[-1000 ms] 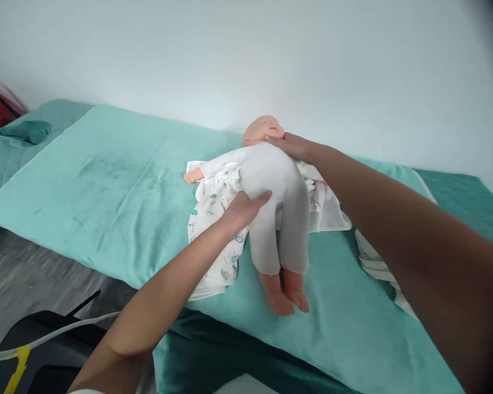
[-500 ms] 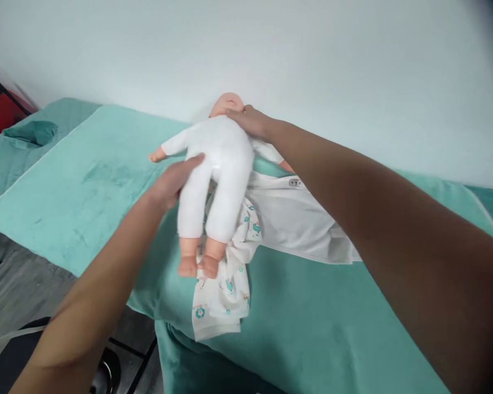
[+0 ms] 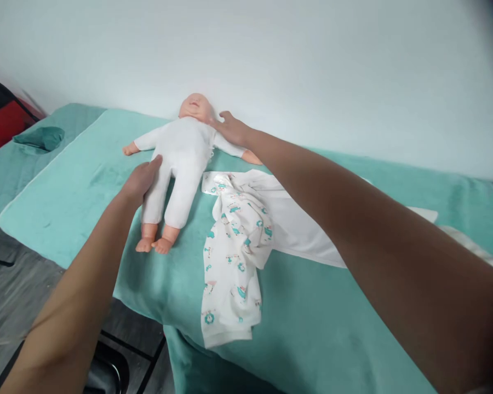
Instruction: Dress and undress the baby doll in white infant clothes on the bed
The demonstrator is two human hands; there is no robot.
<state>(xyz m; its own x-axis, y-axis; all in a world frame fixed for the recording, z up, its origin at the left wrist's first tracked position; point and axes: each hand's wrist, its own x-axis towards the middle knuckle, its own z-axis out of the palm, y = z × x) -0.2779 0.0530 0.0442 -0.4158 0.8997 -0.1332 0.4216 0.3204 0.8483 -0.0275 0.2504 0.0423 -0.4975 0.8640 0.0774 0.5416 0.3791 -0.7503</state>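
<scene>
Teal terry towel (image 3: 66, 186) covers the padded surface, and on it a baby doll (image 3: 181, 153) in a plain white bodysuit lies on its back, toward the far left part of the towel. Its head is near the pale wall (image 3: 312, 65), its arms are spread out to the sides, and its bare feet point toward the near edge. The left hand (image 3: 142, 178) lies flat against the doll's hip and upper thigh on the outer side, fingers stretched out and close together, pressing rather than gripping. The right hand (image 3: 230, 128) reaches across to the doll's shoulder and neck with the thumb raised; its fingertips are hidden against the doll, so I cannot tell whether it grips or only rests there. Just beside the doll's legs lies a crumpled printed baby garment (image 3: 234, 257), white with small teal and pink figures, hanging toward the near edge. It overlaps a plain white cloth (image 3: 299, 230) spread beneath the right forearm. A dark teal bundle (image 3: 39, 138) sits far left, well apart.
</scene>
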